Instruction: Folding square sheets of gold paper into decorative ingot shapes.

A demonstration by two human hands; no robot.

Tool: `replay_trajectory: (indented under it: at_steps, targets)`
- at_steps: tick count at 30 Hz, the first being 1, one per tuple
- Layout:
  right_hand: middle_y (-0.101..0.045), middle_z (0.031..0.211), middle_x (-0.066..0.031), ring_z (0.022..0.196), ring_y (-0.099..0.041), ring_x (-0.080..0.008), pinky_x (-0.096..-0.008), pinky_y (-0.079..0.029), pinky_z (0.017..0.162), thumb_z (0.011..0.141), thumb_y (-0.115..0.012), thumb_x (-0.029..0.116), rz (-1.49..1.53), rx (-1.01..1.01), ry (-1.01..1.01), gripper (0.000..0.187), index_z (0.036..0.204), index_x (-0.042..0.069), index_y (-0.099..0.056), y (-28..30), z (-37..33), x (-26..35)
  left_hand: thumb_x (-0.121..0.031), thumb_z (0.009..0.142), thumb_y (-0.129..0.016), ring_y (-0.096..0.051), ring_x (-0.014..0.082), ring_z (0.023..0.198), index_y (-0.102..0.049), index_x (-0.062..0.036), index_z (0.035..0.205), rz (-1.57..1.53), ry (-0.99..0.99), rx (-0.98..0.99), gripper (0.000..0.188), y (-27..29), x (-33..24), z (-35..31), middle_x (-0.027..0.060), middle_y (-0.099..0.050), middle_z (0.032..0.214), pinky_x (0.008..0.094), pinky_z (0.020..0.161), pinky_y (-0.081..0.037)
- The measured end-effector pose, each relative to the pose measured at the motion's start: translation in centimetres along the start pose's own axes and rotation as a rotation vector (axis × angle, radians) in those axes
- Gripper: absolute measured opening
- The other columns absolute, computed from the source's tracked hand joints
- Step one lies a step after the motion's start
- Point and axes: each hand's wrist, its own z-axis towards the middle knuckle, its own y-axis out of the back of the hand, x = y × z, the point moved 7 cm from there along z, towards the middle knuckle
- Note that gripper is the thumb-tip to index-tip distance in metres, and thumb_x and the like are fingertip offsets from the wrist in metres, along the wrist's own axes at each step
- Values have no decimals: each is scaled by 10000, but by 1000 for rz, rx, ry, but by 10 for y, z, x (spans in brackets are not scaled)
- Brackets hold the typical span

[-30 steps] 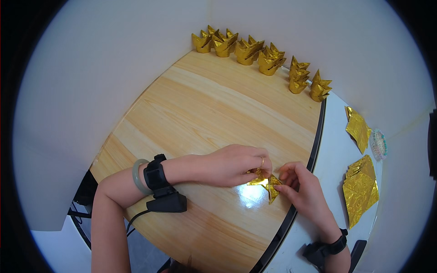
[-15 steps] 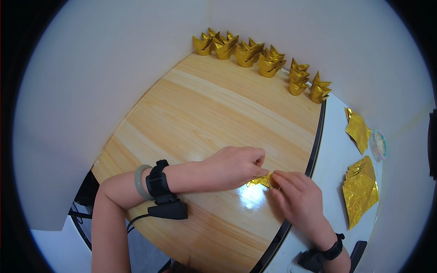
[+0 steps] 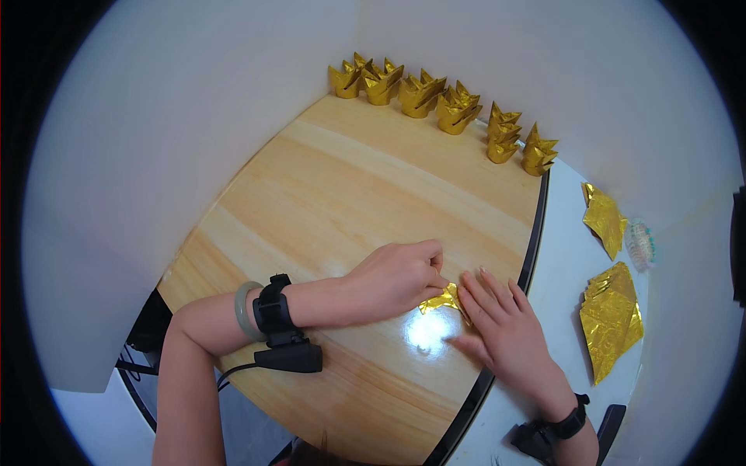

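While your right hand [image 3: 505, 330] lies open, empty, at right edge of foil [image 3: 444, 298], press evenly; left hand [image 3: 400, 279] curled left of it, grip unclear.

Foil piece [image 3: 440, 299] between hands [image 3: 505, 330]; folded shapes [image 3: 420, 99] behind; sheets [image 3: 611, 322] right.

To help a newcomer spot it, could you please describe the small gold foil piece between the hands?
Find the pale wood-grain tabletop and, near its black right edge, the bare left hand and right hand. Between them is the small, shiny gold foil piece, partly hidden. Unlike the pointed gold foil shapes by the white wall, it alone lies between the hands.
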Motion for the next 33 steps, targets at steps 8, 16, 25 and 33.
replay_trajectory:
  at_steps: [8,16,25,33]
  targets:
    - [-636,967,-51,860,-600,-230,-320,-502,718,704,-700,80,293,-230,-61,314,1005,61,-611,7,9,-5,-218,748,-722,-591,255,814,-617,-53,953,-99,64,33,284,-1,5,-2,76,-555,943,337,673,-488]
    - [-619,858,-42,742,-596,-213,-303,-498,608,633,-696,15,252,-345,-35,275,898,68,-647,14,4,-7,-215,729,-689,-596,253,827,-622,-64,936,-62,110,66,265,-5,7,0,64,-559,954,340,682,-496]
    - [-577,784,-37,676,-573,-199,-298,-478,559,658,-737,54,211,-326,-33,237,885,70,-671,14,4,-2,-231,742,-676,-594,240,783,-630,-62,927,-78,167,120,255,-4,11,3,61,-560,943,324,658,-491]
    - [-570,854,-68,783,-565,-237,-323,-476,661,718,-745,120,599,-196,-366,273,941,50,-603,-9,1,-27,-245,814,-657,-595,226,765,-667,-127,940,-93,59,81,173,-7,10,2,44,-552,943,324,655,-474]
